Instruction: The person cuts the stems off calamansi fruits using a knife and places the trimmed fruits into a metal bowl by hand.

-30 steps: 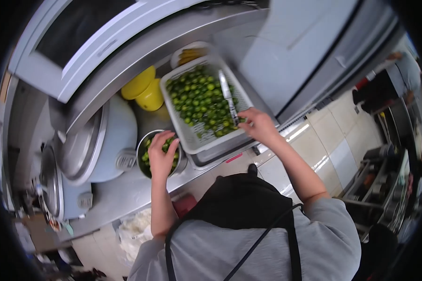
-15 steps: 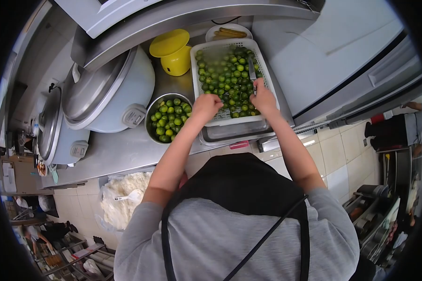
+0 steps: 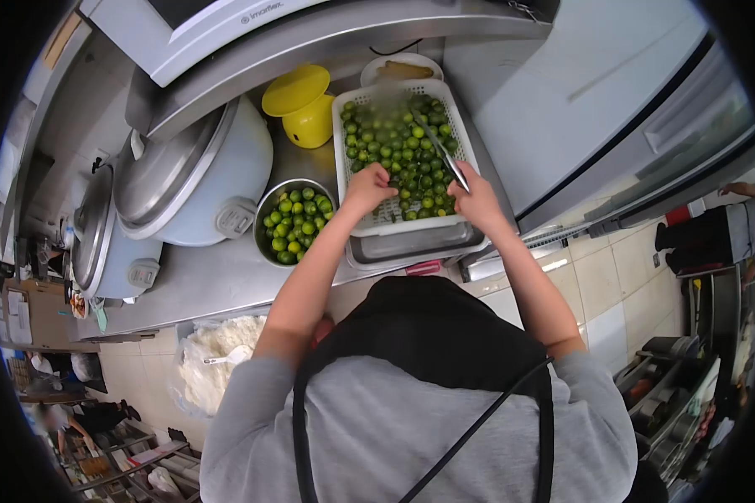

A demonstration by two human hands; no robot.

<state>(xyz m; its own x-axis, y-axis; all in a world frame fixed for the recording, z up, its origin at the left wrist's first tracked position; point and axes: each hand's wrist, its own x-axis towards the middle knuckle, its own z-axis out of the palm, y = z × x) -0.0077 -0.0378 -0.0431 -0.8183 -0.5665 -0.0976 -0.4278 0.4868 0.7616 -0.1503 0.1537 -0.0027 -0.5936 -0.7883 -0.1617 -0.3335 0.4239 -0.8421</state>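
Note:
A white perforated basket point(image 3: 341, 159) full of small green citrus fruits point(image 3: 411, 155) rests over a metal tray point(image 3: 419, 246). My right hand point(image 3: 478, 201) is closed round the handle of a knife point(image 3: 441, 151) at the basket's right front, the blade slanting up and left above the fruits. Over the front left corner of the basket is my left hand point(image 3: 369, 189), its fingers pinched together; anything between them is too small or hidden to make out. To the left of it stands a round metal bowl point(image 3: 261, 238) holding more green fruits point(image 3: 294, 220).
A yellow scale point(image 3: 308, 117) stands behind the bowl. Two large rice cookers point(image 3: 197, 180) point(image 3: 113, 243) occupy the counter's left side. A plate point(image 3: 434, 67) sits behind the basket, and a metal shelf point(image 3: 344, 38) hangs above. Below the counter is a bag of white rice-like food point(image 3: 210, 360).
The knife blade has swung left and now slants across the fruits. My right hand has turned and moved slightly lower. My left hand stays pinched by the basket's corner. The camera view has shifted a little.

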